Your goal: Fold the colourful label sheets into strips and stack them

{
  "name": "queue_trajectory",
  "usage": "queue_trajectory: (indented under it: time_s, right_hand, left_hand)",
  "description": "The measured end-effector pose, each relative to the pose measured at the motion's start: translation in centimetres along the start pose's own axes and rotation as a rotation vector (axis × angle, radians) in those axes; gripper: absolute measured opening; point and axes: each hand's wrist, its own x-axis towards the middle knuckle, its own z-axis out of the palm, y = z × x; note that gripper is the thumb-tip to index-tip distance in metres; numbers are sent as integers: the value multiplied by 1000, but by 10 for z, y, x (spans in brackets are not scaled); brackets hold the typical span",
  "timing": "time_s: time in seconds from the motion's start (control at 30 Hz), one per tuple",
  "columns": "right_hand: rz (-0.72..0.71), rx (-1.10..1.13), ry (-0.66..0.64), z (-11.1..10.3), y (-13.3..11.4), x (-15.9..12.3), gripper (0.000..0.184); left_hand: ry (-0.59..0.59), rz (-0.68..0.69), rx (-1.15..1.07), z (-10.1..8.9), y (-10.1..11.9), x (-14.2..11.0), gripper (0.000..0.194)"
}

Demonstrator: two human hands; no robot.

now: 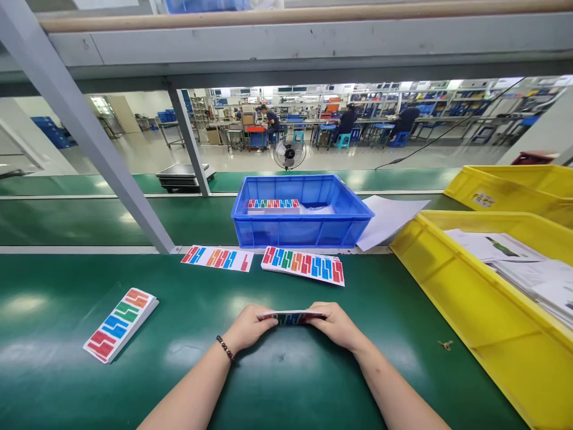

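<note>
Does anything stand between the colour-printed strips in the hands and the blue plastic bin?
Yes: a low stack of white strips with coloured print lies on the green surface, between the held strips and the blue plastic bin, close to the latter.

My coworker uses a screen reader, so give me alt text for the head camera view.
Two hands, left and right, hold a stack of colorful printed cards above a green work surface, with more card stacks, a blue bin and yellow bins around them.
</note>
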Motion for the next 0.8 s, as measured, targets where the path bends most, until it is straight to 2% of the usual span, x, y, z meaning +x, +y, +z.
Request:
queue_trajectory:
  time_s: [0.1, 0.2, 0.3, 0.33, 0.47, 0.53, 0.57, 0.67, 0.7, 0.8]
  right_hand:
    - [42, 114, 33, 4, -7, -3, 13]
    - [136, 403, 215, 13, -14, -3, 20]
    - [174, 579, 345, 27, -19, -1, 26]
    - [183, 616, 363, 33, -20, -1, 28]
    - [282, 798, 431, 54, -19, -5, 30]
    - [313, 799, 385, 55, -19, -11, 28]
    - [326, 776, 320, 51, -19, -13, 28]
    - [308, 636, 81, 27, -25, -18, 31]
    - [274, 584, 61, 17, -28, -17, 34]
    - [150, 454, 164, -8, -35, -13, 39]
  left_hand:
    - [82, -84, -434, 1, 4, -1, 24]
    - [195, -33, -962, 10, 19, -2, 30]
    - [214, 2, -1232, 31, 40, 3, 31]
    - [240, 1, -1250, 40, 46, 7, 31]
    - [482, -13, -1306, 65, 58, 23, 29]
    - [547, -75, -1282, 69, 59, 26, 29]
    - [558, -102, -1242, 68, 59, 26, 30]
    - [503, -126, -1064, 65, 58, 16, 37]
    - [458, -126, -1003, 64, 58, 12, 40]
    - [298, -139, -846, 66, 56, 0, 48]
